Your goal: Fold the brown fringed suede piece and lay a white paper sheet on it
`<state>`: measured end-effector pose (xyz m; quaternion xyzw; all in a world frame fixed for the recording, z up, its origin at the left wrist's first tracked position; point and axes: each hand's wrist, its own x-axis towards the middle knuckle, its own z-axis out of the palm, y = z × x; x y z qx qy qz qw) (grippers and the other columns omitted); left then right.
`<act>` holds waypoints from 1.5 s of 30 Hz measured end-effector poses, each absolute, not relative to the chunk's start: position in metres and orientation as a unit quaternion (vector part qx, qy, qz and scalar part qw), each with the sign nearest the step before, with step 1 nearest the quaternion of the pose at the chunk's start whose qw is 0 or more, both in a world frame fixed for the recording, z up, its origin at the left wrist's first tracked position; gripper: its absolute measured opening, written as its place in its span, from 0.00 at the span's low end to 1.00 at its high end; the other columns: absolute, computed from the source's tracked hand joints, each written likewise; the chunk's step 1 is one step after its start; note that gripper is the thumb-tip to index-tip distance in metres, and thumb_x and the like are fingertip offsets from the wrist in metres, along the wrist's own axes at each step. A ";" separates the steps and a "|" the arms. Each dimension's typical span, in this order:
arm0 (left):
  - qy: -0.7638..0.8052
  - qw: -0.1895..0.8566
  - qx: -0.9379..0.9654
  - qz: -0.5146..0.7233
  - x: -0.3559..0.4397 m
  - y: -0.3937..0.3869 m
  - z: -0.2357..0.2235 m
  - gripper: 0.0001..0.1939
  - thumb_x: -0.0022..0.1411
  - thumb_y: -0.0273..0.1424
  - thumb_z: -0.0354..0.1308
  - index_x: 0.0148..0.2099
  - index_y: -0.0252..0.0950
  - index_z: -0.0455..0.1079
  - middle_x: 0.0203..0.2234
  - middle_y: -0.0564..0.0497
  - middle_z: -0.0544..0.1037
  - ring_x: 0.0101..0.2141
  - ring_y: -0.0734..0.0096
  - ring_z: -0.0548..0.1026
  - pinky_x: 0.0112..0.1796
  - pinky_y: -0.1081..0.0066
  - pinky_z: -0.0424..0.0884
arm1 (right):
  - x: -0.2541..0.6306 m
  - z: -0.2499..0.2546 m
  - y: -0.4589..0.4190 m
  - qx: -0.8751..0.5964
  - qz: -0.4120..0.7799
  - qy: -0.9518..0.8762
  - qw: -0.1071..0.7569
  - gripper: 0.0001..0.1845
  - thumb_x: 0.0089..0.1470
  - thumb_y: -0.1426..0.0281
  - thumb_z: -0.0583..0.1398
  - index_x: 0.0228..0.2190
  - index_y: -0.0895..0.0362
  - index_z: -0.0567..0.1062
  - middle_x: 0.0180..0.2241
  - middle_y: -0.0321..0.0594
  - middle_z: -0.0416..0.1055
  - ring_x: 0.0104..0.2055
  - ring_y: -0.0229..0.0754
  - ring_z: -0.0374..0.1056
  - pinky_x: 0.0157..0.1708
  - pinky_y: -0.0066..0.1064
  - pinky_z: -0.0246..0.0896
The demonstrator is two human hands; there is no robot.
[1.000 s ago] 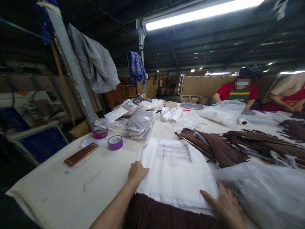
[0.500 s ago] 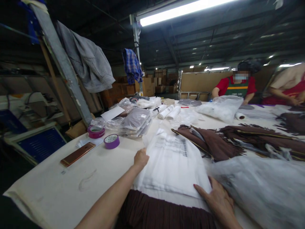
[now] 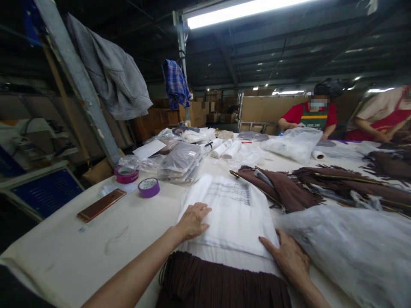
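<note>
A white printed plastic bag lies on the table in front of me, with lines of dark print near its far end. Dark brown fringe shows at its near edge. My left hand rests on the bag's left part, palm down and fingers loosely spread. At the right edge of the bag is my right hand, its thumb stretched over the top and apart from the fingers, which are partly hidden. Close to that hand sits a large cloudy plastic bag.
On the left lie a phone, a purple tape roll and a magenta one. Beyond stand stacked packed garments and white rolls. Brown fringed pieces lie at right. Two people work across the table.
My left hand has let go of the bag's left edge and moved inward onto its top, fingers opening. My right hand stays at the right edge. The view has shifted slightly.
</note>
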<state>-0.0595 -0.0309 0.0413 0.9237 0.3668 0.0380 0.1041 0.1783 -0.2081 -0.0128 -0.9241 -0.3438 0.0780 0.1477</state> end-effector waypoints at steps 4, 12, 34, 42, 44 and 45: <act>0.291 0.122 0.949 -0.017 -0.055 -0.036 0.037 0.14 0.55 0.31 0.59 0.44 0.35 0.68 0.44 0.48 0.71 0.46 0.63 0.68 0.47 0.62 0.64 | 0.177 -0.014 -0.209 -0.923 0.075 -0.350 0.138 0.35 0.49 0.47 0.46 0.50 0.58 0.62 0.49 0.52 0.65 0.52 0.56 0.61 0.47 0.46 0.54; 0.293 0.120 0.946 -0.062 -0.040 -0.021 0.033 0.09 0.62 0.33 0.54 0.39 0.32 0.68 0.37 0.49 0.74 0.38 0.69 0.72 0.41 0.62 0.71 | 0.180 -0.020 -0.218 -0.910 0.088 -0.378 0.148 0.38 0.47 0.48 0.44 0.51 0.59 0.62 0.50 0.52 0.63 0.53 0.56 0.59 0.49 0.46 0.53; 0.256 0.121 0.957 -0.068 -0.050 -0.028 0.043 0.12 0.61 0.34 0.54 0.45 0.33 0.66 0.43 0.47 0.71 0.42 0.66 0.71 0.42 0.60 0.70 | 0.191 -0.026 -0.218 -0.899 0.102 -0.395 0.158 0.37 0.48 0.49 0.44 0.50 0.61 0.63 0.50 0.55 0.64 0.52 0.56 0.61 0.47 0.49 0.57; 0.279 0.082 0.954 -0.072 -0.046 -0.028 0.026 0.10 0.62 0.33 0.53 0.42 0.32 0.68 0.40 0.48 0.73 0.41 0.66 0.72 0.43 0.59 0.70 | 0.188 -0.023 -0.221 -0.893 0.111 -0.396 0.182 0.39 0.45 0.49 0.45 0.50 0.64 0.63 0.48 0.56 0.65 0.52 0.56 0.60 0.49 0.47 0.54; 0.287 0.083 0.952 -0.070 -0.044 -0.028 0.025 0.11 0.62 0.33 0.53 0.43 0.32 0.67 0.40 0.47 0.72 0.41 0.66 0.72 0.43 0.59 0.70 | 0.190 -0.024 -0.223 -0.887 0.111 -0.402 0.199 0.39 0.44 0.49 0.45 0.50 0.64 0.64 0.47 0.55 0.66 0.51 0.55 0.61 0.49 0.46 0.55; 0.291 0.086 0.950 -0.070 -0.044 -0.028 0.025 0.11 0.62 0.34 0.53 0.43 0.32 0.67 0.41 0.47 0.72 0.41 0.66 0.72 0.42 0.59 0.70 | 0.191 -0.025 -0.224 -0.883 0.110 -0.406 0.209 0.39 0.44 0.49 0.45 0.49 0.64 0.65 0.46 0.54 0.67 0.50 0.55 0.62 0.48 0.45 0.56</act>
